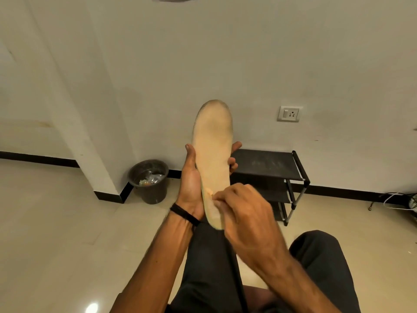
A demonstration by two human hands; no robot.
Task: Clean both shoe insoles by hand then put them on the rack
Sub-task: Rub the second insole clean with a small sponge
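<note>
A pale beige shoe insole (213, 150) stands upright in front of me, toe end up, its surface worn and greyish near the toe. My left hand (191, 184) grips it from behind at mid-length, thumb on the left edge and fingertips showing at the right edge. My right hand (244, 213) is at the heel end, fingers curled and pinched against the insole's lower surface. Only one insole is in view. The black shoe rack (270, 166) stands against the wall behind the insole, to the right.
A dark bin (149, 180) with rubbish sits on the tiled floor by a wall corner, left of the rack. A wall socket (289, 114) is above the rack. My legs in dark trousers (209, 267) fill the lower frame. Cables lie at the far right.
</note>
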